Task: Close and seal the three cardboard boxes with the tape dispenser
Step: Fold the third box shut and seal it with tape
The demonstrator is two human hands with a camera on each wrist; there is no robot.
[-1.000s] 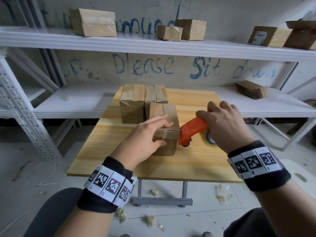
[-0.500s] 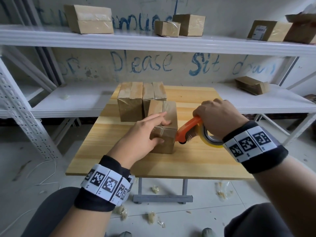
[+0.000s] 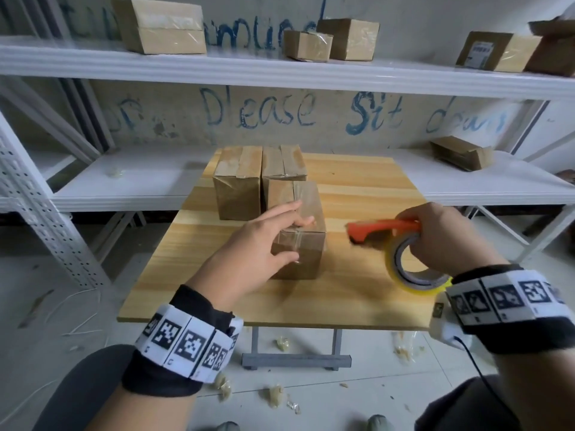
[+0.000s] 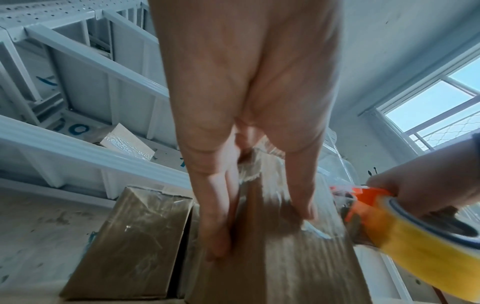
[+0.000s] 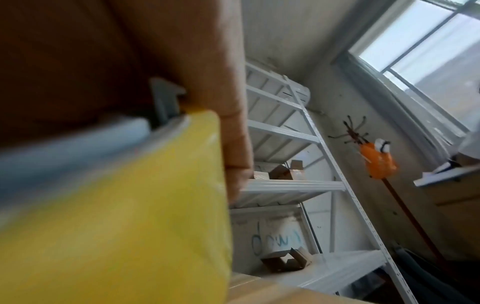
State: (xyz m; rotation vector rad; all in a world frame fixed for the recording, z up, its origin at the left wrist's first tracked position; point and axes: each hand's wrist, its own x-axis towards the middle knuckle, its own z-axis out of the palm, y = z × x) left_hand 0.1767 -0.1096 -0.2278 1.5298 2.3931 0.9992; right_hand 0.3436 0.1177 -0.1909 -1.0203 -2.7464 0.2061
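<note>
Three taped cardboard boxes stand on the wooden table (image 3: 357, 293): a near box (image 3: 306, 244), a back left box (image 3: 238, 185) and a back right box (image 3: 284, 163). My left hand (image 3: 280, 231) lies on the near box with straight fingers on its top and the thumb on its front face; in the left wrist view the left hand (image 4: 246, 185) presses the near box (image 4: 285, 263). My right hand (image 3: 441, 237) grips the orange tape dispenser (image 3: 382, 228) with its yellow tape roll (image 3: 410, 275), held in the air to the right of the near box, apart from it.
White metal shelving (image 3: 280, 66) behind the table carries several other cardboard boxes (image 3: 161, 26). Bare tabletop lies right of the near box. Crumpled tape scraps (image 3: 273, 396) litter the floor under the table's front edge.
My right hand has drawn the dispenser away from the near box's right side, up and to the right. The left hand stays on the box.
</note>
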